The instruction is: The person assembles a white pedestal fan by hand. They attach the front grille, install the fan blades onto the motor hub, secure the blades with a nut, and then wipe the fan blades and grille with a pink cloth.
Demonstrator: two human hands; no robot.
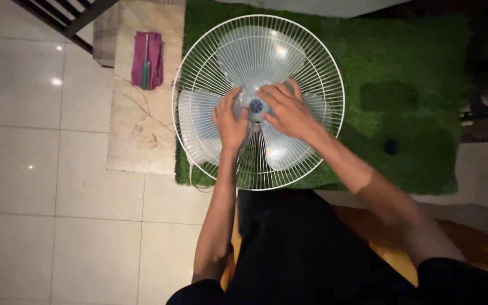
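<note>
A white fan [258,101] lies face-up on a green mat [402,73], its round wire guard [199,73] open to the camera and its pale translucent blades [255,53] showing inside. At the fan's centre sits a small blue hub cap [256,105]. The left hand [230,121] rests just left of the cap, fingers curled loosely against the hub and pressing on a blade; it grips nothing that can be made out. The right hand [289,110] lies just right of the cap, fingers spread and bent, fingertips touching the hub area beside the cap; whether it pinches the cap cannot be told. Both forearms reach in from below the fan, over dark clothing [295,248]. Left of the fan, beyond the mat's edge, a beige stone slab [136,124] lies on the white tiled floor [29,169]. On the slab, up and to the left of the fan, a magenta cloth [155,56] carries a green-handled screwdriver [145,70]. Right of the fan, a small dark round thing [391,147] sits on the mat, well apart from the guard.
</note>
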